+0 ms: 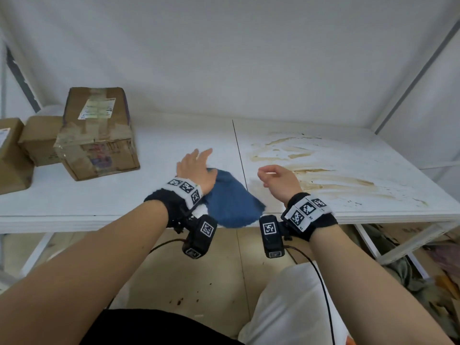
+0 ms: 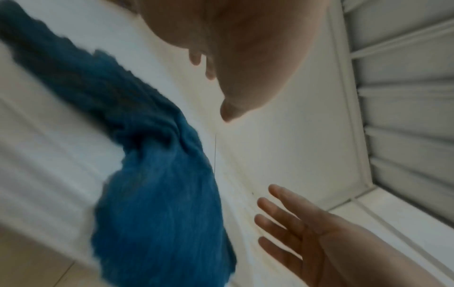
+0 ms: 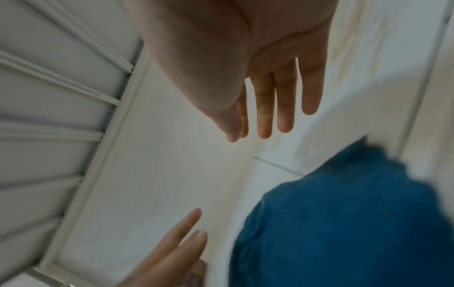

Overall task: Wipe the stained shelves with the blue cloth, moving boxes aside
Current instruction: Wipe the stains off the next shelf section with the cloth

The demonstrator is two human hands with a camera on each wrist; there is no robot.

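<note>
Three boxes (image 1: pixel 97 133) sit at the shelf's (image 1: pixel 149 195) left, one cut off. From the head view we see our left hand (image 1: pixel 196 170) spread flat, its heel on the cloth (image 1: pixel 231 197); our right hand (image 1: pixel 276 180) hovers loosely curled, empty, beside stains (image 1: pixel 323 175). Left wrist view (blurred): cloth (image 2: pixel 152 184) drapes the edge. Right wrist view: fingers (image 3: pixel 285 101) straight, cloth (image 3: pixel 343 223) below.

Part of the blue cloth (image 1: pixel 231 197) is hidden under the left hand (image 1: pixel 196 170), and whether it is pressed cannot be told. Both wrist views are blurred. The box at the far left (image 1: pixel 11 155) is cut off by the edge. The label (image 1: pixel 97 108) is too small to be read.
</note>
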